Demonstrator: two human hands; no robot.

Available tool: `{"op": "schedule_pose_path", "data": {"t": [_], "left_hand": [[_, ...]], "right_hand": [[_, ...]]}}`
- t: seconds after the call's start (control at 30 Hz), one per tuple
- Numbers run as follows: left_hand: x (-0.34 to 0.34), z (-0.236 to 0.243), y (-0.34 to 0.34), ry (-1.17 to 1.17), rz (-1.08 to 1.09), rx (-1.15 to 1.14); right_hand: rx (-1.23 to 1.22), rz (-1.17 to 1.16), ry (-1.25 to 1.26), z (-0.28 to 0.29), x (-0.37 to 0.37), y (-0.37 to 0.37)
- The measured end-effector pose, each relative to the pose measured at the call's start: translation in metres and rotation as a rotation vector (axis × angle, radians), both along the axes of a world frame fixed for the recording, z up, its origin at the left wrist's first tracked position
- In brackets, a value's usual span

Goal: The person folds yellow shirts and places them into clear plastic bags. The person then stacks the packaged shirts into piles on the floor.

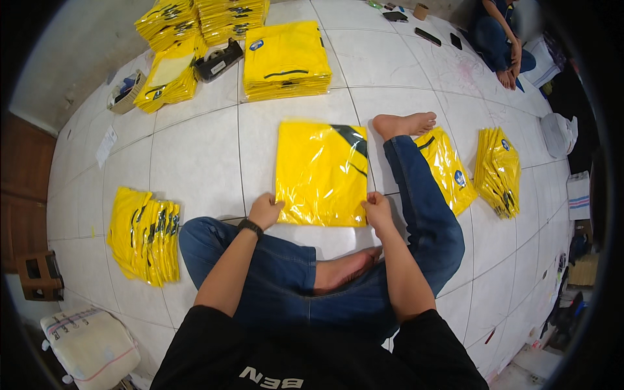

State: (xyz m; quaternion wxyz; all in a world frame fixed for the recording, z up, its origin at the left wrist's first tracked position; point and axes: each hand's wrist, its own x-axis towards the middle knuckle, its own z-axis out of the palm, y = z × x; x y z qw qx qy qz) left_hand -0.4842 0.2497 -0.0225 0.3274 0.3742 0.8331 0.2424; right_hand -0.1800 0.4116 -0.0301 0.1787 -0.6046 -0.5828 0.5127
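A folded yellow garment in a clear plastic bag (318, 175), with a dark green patch at its upper right corner, is in front of me between my legs. My left hand (266, 211), with a dark watch on the wrist, pinches the bag's left edge near the bottom corner. Opposite it, my right hand (378, 211) grips the lower right edge between thumb and fingers. The bag looks flat and smooth, its plastic shining. Whether it rests on the tiles or is slightly raised, I cannot tell.
Bagged yellow garments lie in a left pile (143, 237), a far stack (287, 62), and right piles (445, 169) (498, 170). A black tape dispenser (219, 60) stands beside a basket (127, 93). Phones (428, 36) lie far right, near another person (500, 45). A white sack (91, 344) is near left.
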Motion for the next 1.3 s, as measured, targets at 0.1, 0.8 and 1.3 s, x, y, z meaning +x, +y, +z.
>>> {"op": "schedule_pose_path", "data": {"t": [0.1,0.8,1.3], "left_hand": [[-0.012,-0.019,-0.021,-0.129,0.062,0.037],[0.024,-0.004,0.181,0.635,-0.494,0.221],[-0.109,0.054,0.074,0.253,-0.112,0.846]], "right_hand": [[0.07,0.051,-0.075,0.001,-0.01,-0.005],[0.708,0.635,-0.754,0.014,-0.101,-0.029],[0.752,0.693,-0.931,0.009,-0.11,-0.031]]}}
